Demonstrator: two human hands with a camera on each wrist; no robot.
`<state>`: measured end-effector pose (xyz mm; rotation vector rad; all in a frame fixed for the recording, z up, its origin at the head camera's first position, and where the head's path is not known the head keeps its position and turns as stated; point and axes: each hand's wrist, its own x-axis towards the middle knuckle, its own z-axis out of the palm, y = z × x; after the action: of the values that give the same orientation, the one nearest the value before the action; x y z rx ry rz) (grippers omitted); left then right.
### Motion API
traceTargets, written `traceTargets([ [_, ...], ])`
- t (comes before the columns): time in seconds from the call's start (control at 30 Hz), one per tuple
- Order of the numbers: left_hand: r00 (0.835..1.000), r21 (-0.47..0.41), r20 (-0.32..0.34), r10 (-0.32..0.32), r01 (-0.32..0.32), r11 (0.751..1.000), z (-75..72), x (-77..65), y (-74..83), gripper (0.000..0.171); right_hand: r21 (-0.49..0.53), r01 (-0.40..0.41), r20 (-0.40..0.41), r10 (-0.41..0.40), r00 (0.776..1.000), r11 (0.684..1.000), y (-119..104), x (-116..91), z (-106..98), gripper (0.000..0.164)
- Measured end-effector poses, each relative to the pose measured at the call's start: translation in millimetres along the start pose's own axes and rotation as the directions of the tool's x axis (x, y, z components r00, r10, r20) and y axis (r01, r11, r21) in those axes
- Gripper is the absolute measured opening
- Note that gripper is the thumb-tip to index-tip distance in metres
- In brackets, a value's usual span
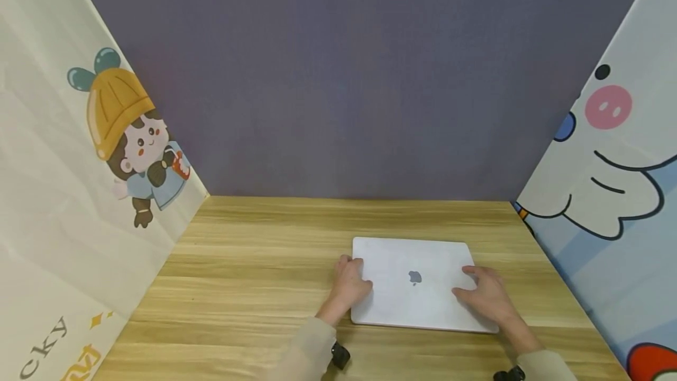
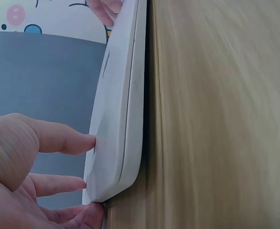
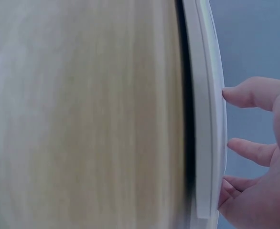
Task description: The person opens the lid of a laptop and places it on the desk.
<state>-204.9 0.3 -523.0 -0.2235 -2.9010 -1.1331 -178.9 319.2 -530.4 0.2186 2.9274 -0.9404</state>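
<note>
A closed silver laptop [image 1: 390, 298] with a dark apple logo on its lid lies over the wooden table, logo side up. My left hand [image 1: 351, 282] holds its left side, with the thumb on the lid and the other fingers around the side edge. At the opposite side, my right hand [image 1: 483, 296] grips the laptop, thumb and index fingertip on the lid. In the left wrist view the left hand [image 2: 23, 171] is close to the laptop's rounded corner. The right wrist view shows lower fingers [image 3: 233, 188] of the right hand at the side edge, with a dark strip below the laptop's front.
The wood-grain table [image 1: 238, 287] extends to the left of the laptop and behind it. A dark grey panel [image 1: 338, 87] rises at the table's back. Cartoon-printed sheets flank it, the left sheet [image 1: 47, 163] cream and the right sheet [image 1: 634, 204] white and blue.
</note>
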Motion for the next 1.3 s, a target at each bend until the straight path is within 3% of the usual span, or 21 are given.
traceTargets([
  [0.23, 1.000, 0.018, 0.003, 0.015, -0.015, 1.000, -8.3, -0.1, -6.6, 0.053, 0.012, -0.008, 0.007, 0.008, 1.000, 1.000, -10, 0, 5, 0.072],
  [0.93, 0.998, -0.030, 0.045, -0.051, 0.052, 0.998, -29.8, -2.6, -25.6, 0.062, 0.036, 0.037, -0.013, -0.037, 0.999, 0.999, -33, -2, 22, 0.067],
  [1.3, 0.999, -0.031, 0.006, -0.042, 0.042, 0.999, -41.0, -4.8, -39.1, 0.061, 0.066, 0.056, -0.001, -0.056, 0.998, 0.996, -46, -1, 32, 0.067],
])
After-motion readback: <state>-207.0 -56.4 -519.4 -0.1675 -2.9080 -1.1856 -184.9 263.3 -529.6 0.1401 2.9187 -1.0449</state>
